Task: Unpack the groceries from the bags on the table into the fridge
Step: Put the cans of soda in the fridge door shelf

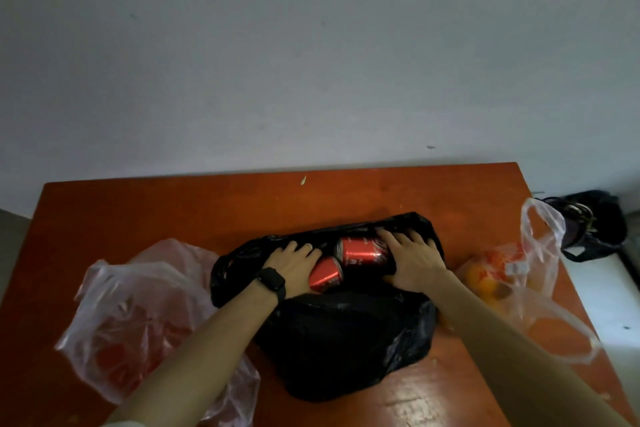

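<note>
A black plastic bag (346, 333) lies open in the middle of the reddish-brown table (138, 204). Two red soda cans lie on their sides in its mouth. My right hand (414, 256) wraps around the larger can (362, 252) from the right, fingers over its top. My left hand (294, 262), with a black watch on the wrist, rests over the second can (325, 274) and the bag's left rim; its fingers lie spread. The fridge is out of view.
A clear bag with red contents (138, 315) lies at the left. A clear bag with oranges (502, 274) lies at the right. A dark bag (592, 222) sits on the floor past the table's right edge. A grey wall stands behind.
</note>
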`<state>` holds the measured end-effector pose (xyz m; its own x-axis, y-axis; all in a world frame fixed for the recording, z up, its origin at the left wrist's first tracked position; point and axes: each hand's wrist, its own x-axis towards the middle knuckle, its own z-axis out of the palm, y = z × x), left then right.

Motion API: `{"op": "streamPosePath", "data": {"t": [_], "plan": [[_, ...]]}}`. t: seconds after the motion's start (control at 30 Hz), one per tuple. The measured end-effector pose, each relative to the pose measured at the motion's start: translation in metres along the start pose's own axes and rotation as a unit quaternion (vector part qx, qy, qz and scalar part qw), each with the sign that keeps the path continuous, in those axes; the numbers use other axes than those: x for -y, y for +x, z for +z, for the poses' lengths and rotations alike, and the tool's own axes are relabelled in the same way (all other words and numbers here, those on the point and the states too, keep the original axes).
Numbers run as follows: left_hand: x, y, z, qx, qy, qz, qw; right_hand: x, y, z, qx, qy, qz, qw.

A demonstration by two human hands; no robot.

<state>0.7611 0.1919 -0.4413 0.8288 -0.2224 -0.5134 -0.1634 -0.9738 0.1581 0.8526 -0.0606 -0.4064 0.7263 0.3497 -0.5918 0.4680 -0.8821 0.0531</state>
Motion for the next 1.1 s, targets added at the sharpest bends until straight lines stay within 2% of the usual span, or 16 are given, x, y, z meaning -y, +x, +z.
{"op": "streamPosePath", "data": {"t": [0.13,0.27,0.43,0.67,0.8,0.9,1.0,1.1], "plan": [[-0.005,0.009,-0.003,0.01,0.01,0.005,1.0,0.023,0.006,0.005,-0.011,-0.037,0.043,0.998],[-0.002,0.004,-0.012,0.007,-0.106,-0.027,0.994,0.042,0.009,0.011,-0.056,-0.02,0.077,0.995],[0.013,-0.023,-0.029,-0.074,-0.227,-0.037,0.97,0.034,-0.013,-0.003,-0.129,0.042,0.033,0.99],[0.004,-0.065,-0.075,-0.186,-0.377,-0.026,0.907,0.027,-0.095,-0.056,-0.221,0.172,0.034,0.959],[-0.02,-0.084,-0.121,-0.231,-0.442,0.025,0.866,0.019,-0.158,-0.078,-0.285,0.388,0.028,0.876],[-0.05,-0.094,-0.154,-0.232,-0.477,0.067,0.845,0.005,-0.209,-0.083,-0.336,0.467,0.008,0.818],[-0.091,-0.103,-0.188,-0.216,-0.476,0.118,0.845,-0.015,-0.263,-0.079,-0.39,0.527,0.02,0.755],[-0.15,-0.116,-0.215,-0.19,-0.432,0.181,0.863,-0.04,-0.32,-0.063,-0.443,0.556,0.044,0.702]]}}
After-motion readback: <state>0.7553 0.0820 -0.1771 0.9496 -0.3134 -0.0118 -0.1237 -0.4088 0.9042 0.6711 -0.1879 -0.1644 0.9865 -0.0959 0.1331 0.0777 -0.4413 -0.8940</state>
